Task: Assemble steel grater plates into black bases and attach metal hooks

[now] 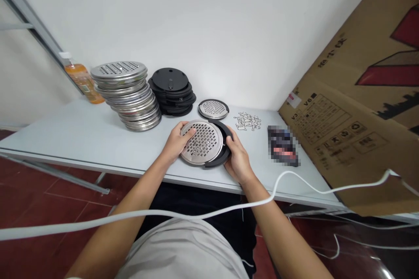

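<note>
My left hand [178, 141] grips the left edge of a round metal grater disc [201, 144], thumb on its perforated face. On the other side, my right hand [238, 157] is closed on a black plastic holder [225, 139] with a curved rim. The disc overlaps the holder's left part, and a dark gap shows between them on the right. Both are held just above the table's front edge. Behind them lies another perforated disc in a black rim [214, 109]. To its right is a loose pile of small metal pieces [248, 121].
A tall, leaning stack of metal discs [131, 100] stands at the left beside a stack of black round holders [172, 91]. A bottle of orange liquid [81, 79] is behind. A pixelated dark item [283, 146] and a large cardboard box [360, 109] are right. A white cable [229, 210] crosses in front.
</note>
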Demonstrator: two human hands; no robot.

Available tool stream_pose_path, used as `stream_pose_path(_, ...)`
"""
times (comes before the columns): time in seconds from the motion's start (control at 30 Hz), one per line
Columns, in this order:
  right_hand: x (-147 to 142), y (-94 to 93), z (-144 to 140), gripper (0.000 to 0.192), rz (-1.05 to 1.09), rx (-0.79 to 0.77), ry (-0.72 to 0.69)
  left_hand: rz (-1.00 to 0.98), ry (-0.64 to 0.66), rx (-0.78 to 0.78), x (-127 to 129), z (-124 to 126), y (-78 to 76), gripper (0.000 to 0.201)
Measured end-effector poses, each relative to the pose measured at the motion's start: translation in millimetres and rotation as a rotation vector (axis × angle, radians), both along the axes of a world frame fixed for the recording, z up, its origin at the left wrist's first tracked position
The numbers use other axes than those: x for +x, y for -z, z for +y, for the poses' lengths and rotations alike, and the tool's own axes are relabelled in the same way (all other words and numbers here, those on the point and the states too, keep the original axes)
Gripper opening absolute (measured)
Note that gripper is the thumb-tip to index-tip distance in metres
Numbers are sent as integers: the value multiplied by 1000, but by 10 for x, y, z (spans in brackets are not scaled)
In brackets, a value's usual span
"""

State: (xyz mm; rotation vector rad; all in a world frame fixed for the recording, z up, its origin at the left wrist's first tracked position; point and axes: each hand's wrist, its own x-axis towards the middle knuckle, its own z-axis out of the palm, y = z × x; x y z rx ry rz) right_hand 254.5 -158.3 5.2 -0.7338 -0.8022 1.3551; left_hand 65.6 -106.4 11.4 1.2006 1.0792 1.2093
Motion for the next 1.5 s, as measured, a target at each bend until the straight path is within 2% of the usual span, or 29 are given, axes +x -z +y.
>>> stream_pose_path(0.23,33,-37,-38,56,9,-105,-159,-84,6,-150,-53,7,33,47)
stream_pose_path(0.37,128,-50,-27,62,-61,-138,-288,-79,-10,-156,-171,31,18,49)
stream_pose_path(0.57,404,-142,1,62,-132,-182,-168,-132,-127,-111,-339,23,2,54)
stream_pose_path(0.67,436,-185,-26,66,-148,-206,-215,-113,-88,-124,-343,19,1,54)
stream_pose_path(0.83,295,-164,-61,66,-167,-195,-352,-88,-67,-119,-322,2,-9,54)
stream_pose_path(1.0,251,-131,-55,65,-127,-148,-296,-28,-13,-107,-320,-18,-16,54)
stream_pose_path(1.13,278,-142,-62,74,-143,-153,-293,-45,51,-52,-297,-24,-13,54)
stream_pose_path(1.23,273,-150,-70,80,-162,-164,-294,-54,54,-8,-274,-28,-20,54)
stream_pose_path(1.5,231,-159,-107,78,-165,-121,-309,-52,88,52,-177,-49,-66,55)
